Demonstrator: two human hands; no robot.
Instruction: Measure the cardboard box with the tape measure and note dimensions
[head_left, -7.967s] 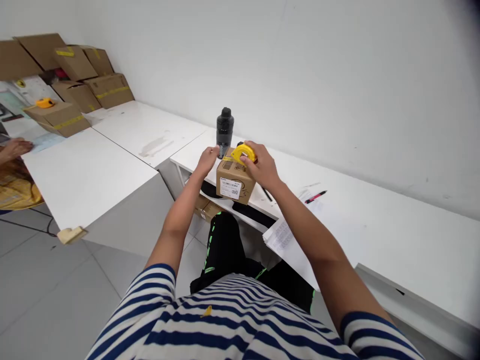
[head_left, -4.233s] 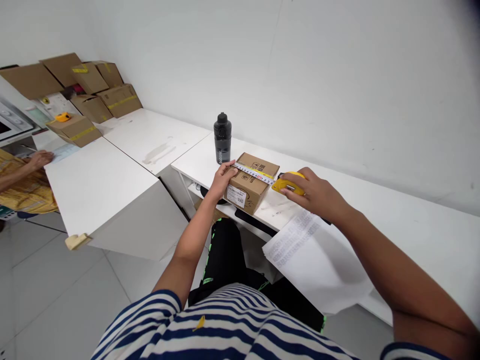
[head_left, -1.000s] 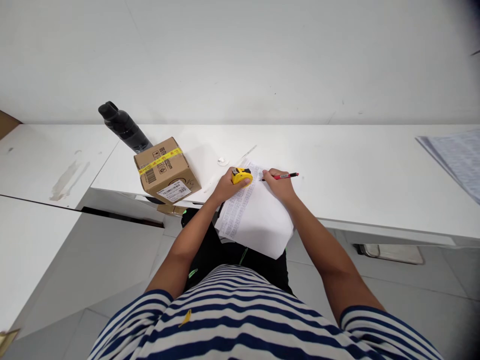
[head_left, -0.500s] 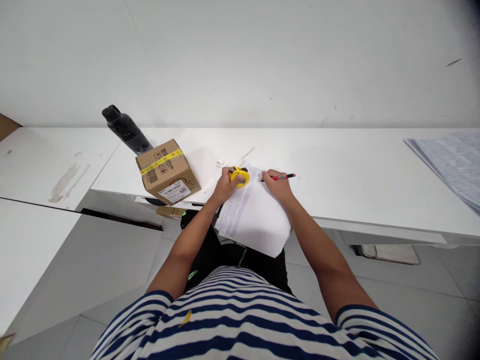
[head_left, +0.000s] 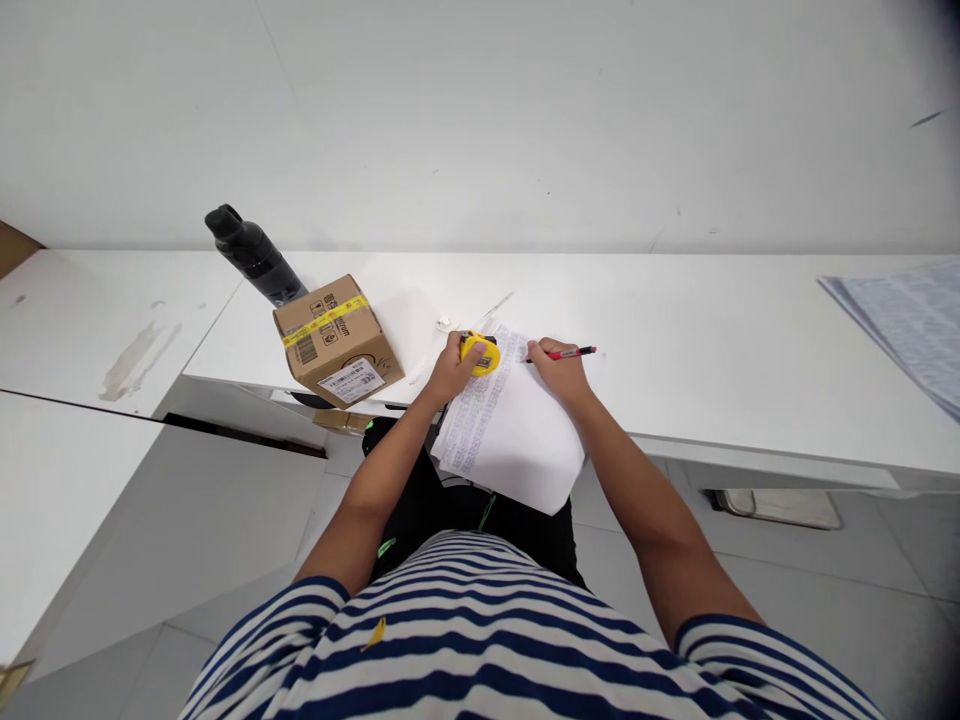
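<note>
Black bottle [head_left: 259, 257]: is standing on the left part of the white desk [head_left: 712, 350].
Printed sheets [head_left: 911, 325]: are lying overlapped at right, running out of view.
Wall [head_left: 525, 130]: is rising behind the desk, showing a dark scuff [head_left: 927, 119] at right.
Left tabletop [head_left: 60, 330]: is bearing a greyish smear [head_left: 139, 360].
Floor [head_left: 810, 585]: is showing grey tile joints.

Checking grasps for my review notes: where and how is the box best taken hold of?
Probably take the box by the sides left and right of its labelled face, from the near side: its outline is squared, that face is turned this way, and the bottle stands behind it.
</note>
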